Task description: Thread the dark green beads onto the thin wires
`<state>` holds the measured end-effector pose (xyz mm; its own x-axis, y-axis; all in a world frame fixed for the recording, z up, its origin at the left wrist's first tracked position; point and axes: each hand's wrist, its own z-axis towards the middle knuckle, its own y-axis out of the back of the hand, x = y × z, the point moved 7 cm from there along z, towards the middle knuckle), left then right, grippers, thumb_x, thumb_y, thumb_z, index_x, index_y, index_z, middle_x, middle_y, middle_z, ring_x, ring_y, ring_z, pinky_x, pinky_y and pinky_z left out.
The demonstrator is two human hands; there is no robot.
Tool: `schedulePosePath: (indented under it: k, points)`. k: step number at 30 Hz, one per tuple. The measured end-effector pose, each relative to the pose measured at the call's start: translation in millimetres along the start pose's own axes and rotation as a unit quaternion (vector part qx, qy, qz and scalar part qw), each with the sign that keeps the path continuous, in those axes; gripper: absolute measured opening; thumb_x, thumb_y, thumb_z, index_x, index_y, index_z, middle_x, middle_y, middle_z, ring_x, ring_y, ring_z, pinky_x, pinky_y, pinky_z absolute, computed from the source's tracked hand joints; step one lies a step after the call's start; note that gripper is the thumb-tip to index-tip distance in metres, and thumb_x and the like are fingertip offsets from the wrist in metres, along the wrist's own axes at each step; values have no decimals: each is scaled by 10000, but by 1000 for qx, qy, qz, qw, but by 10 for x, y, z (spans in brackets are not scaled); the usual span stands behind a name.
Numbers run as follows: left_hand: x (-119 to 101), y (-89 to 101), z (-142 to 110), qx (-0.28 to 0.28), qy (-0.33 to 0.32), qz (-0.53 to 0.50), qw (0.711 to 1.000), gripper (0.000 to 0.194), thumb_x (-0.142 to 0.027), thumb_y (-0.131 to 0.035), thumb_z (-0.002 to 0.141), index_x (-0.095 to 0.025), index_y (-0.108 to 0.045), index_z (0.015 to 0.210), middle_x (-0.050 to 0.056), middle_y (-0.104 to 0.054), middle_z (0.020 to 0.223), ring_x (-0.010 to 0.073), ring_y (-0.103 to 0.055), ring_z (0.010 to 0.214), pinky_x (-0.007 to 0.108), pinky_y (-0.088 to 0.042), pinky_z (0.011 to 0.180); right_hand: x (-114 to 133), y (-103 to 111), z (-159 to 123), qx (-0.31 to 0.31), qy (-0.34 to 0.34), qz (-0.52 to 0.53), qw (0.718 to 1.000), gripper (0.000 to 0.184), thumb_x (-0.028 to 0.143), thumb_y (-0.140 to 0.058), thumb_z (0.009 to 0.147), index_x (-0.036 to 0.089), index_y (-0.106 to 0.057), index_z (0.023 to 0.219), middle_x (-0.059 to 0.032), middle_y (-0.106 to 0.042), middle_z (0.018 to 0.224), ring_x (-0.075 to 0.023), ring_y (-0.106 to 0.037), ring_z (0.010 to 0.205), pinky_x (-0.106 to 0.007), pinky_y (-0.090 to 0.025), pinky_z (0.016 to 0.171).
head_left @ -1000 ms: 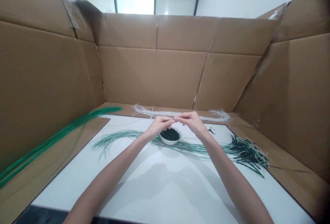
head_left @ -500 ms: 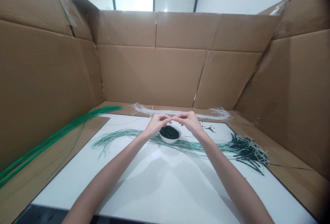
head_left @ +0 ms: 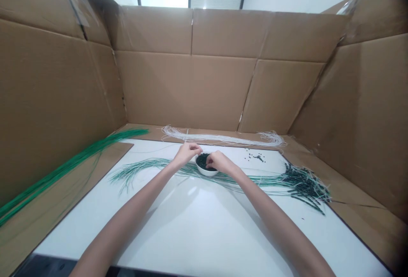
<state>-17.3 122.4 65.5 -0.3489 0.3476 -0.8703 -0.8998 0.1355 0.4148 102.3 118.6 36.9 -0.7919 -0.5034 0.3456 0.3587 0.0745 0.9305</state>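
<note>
"Grip?"

"My right hand (head_left: 219, 162) has its fingertips down among the dark pellets (head_left: 204, 161) in the white bowl (head_left: 206, 172); I can't tell if they've pinched any. My left hand (head_left: 187, 154) is curled just beside the rim, holding nothing I can see."

"Risk?"

"A knock from either hand could tip the bowl, scattering pellets into the green wires (head_left: 143, 170)."

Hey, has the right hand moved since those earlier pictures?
Yes. Against the white bowl, the right hand has come down and leftward: its fingers now reach over the rim to the dark pellets instead of being above the bowl.

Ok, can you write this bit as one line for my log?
left hand: beside white bowl | right hand: fingertips among dark green pellets
</note>
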Motion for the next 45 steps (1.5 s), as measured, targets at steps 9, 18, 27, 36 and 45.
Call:
schedulePosePath:
  k: [9, 18, 27, 36, 45]
  points:
    - [184, -137, -156, -61, -21, 35, 997, 261, -357, -471, 710, -133, -601, 741, 20, -590, 690, 115, -469, 607, 228, -370, 597, -5, 142, -125, -75, 26, 113, 990, 222, 292, -506, 735, 182, -686, 802, -41, -670, 785, -155, -579, 690, -236, -398, 663]
    - [35, -229, -477, -156, -109, 91, 977, 195, -291, -374, 819, -160, -511, 774, 24, -506, 776, 125, -457, 723, 236, -357, 692, -93, 80, -233, -116, 28, 250, 961, 216, 314, -553, 698, 157, -668, 792, -42, -671, 785, -150, -582, 704, -257, -425, 688]
    - [51, -314, -542, -154, -121, 124, 973, 165, -265, -345, 844, -173, -469, 787, 29, -484, 801, 142, -462, 797, 267, -354, 765, -132, 92, -251, -155, 28, 329, 931, 267, 355, -606, 644, 121, -663, 760, -65, -664, 750, -157, -583, 698, -267, -437, 677]
    - [36, -351, -539, -145, -146, 136, 969, 147, -251, -361, 841, -182, -477, 783, 24, -491, 789, 145, -461, 798, 277, -361, 761, -152, 71, -246, -170, 21, 345, 923, 247, 359, -644, 606, 133, -666, 703, -58, -658, 702, -164, -579, 666, -268, -441, 650]
    - [39, -347, -535, -146, -151, 137, 968, 141, -244, -370, 838, -178, -480, 780, 23, -494, 787, 142, -464, 791, 279, -367, 755, -163, 97, -254, -183, 7, 364, 913, 230, 330, -657, 591, 125, -658, 695, -63, -654, 696, -155, -574, 645, -269, -446, 640]
